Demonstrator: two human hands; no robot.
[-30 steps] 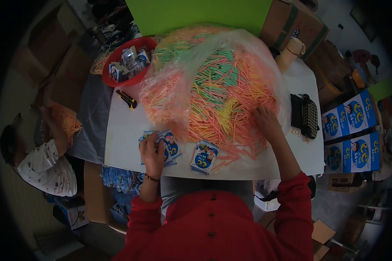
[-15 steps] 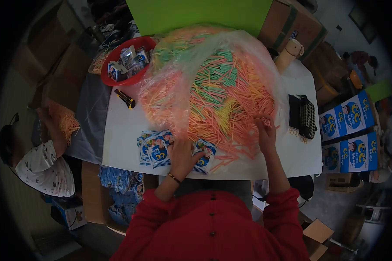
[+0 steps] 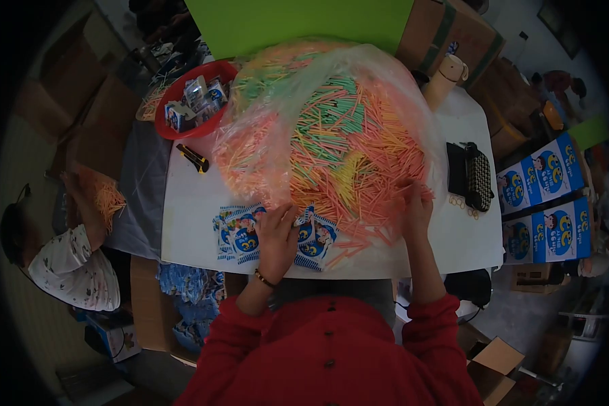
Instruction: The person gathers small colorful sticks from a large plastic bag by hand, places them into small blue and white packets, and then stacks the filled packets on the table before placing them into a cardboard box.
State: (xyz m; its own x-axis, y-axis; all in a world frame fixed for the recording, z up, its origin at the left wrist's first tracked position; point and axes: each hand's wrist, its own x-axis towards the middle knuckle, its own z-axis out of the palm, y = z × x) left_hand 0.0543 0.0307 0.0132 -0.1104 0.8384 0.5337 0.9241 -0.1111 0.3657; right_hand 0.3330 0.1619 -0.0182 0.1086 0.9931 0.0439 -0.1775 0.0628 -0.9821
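A large heap of thin pink, green and yellow sticks [image 3: 331, 142] lies in an open clear plastic bag [image 3: 284, 108] on the white table. At the heap's right front edge, my right hand [image 3: 415, 206] is closed around a small bunch of pink sticks [image 3: 425, 194]. My left hand [image 3: 277, 240] is over the blue-and-white printed packets near the front edge, fingers close together. Its thumb side meets the edge of the right packet [image 3: 316, 237]; the fingertips are partly hidden. Left of that hand lie several overlapping packets [image 3: 240, 233].
A red basin [image 3: 162, 122] holds small packs, with a yellow-black box cutter [image 3: 193, 158] below it. At right are a beige bottle [image 3: 446, 81], a dark patterned pouch [image 3: 479, 179] and printed boxes [image 3: 555, 233]. A person [image 3: 74, 260] handles sticks at left. An open carton [image 3: 149, 304] contains packets.
My left hand's fingers have drawn together from a spread pose, and the right packet has shifted and tilted beside it. My right hand stays at the heap's edge with pink sticks.
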